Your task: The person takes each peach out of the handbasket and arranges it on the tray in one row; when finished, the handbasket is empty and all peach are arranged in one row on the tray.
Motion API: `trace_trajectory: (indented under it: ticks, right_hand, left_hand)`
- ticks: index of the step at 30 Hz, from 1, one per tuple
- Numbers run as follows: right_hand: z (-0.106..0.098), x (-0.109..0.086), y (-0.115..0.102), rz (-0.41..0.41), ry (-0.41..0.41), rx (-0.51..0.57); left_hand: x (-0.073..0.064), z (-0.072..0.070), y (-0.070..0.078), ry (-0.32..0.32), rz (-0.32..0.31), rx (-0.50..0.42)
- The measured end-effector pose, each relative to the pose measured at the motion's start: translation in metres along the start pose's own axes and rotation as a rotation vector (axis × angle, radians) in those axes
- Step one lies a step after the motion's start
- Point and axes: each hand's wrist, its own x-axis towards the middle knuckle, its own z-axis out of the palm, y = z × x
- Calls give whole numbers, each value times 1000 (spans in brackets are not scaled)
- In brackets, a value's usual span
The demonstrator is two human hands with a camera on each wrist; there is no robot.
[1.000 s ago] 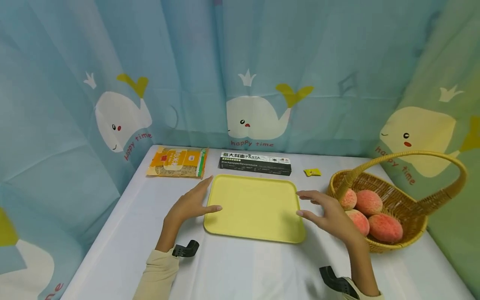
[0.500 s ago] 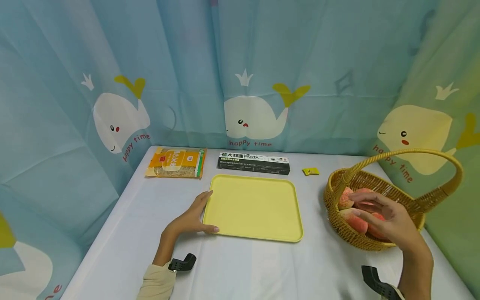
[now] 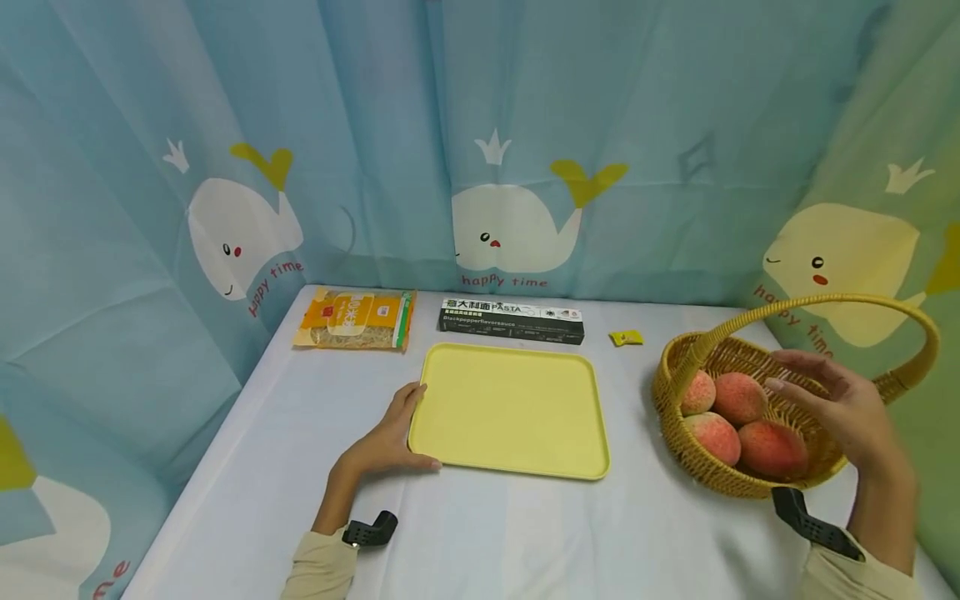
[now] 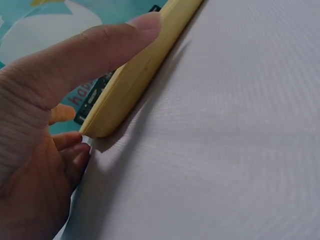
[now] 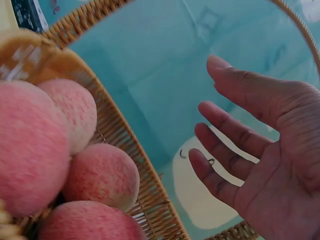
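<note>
A yellow rectangular tray (image 3: 510, 408) lies flat on the white-covered table. My left hand (image 3: 386, 439) rests at its front left corner, fingers along the left edge and thumb near the front edge. In the left wrist view, that thumb (image 4: 110, 47) stretches nearly straight across the tray's side wall (image 4: 135, 75). On the right stands a wicker basket (image 3: 678, 433) with an arched handle, holding several peaches (image 3: 774, 450). My right hand (image 3: 858, 417) is over the basket's right side, beneath the arch of the handle. Its fingers are spread and loosely bent, with nothing held.
Behind the tray is a black and white pasta box (image 3: 512, 323). An orange bag of grain (image 3: 356, 321) lies at the back left. A small yellow wrapped packet (image 3: 626, 337) sits between box and basket. Printed curtains (image 3: 375, 125) surround the table.
My right hand has moved away from the tray's right side, across the peaches to the basket's right part. My left hand has settled lower at the tray's front left corner.
</note>
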Motion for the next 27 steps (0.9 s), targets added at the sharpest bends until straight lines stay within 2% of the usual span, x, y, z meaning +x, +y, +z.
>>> trace_trajectory:
  ticks: [4,10,14,22,27]
  right_hand:
    - [-9,12,9,77,-76,-33]
    - [-18,26,33,63,-241,12]
    - [-21,32,46,96,-334,20]
    - [-20,38,54,159,-428,-33]
    - [-17,41,59,209,-490,-7]
  left_hand:
    - [-1,0,0,17,-21,-8]
    - [1,0,-1,36,-16,-34]
    - [3,2,-1,38,-31,-26]
    - [4,3,-1,49,-39,-19]
    - [3,3,1,57,-48,-26]
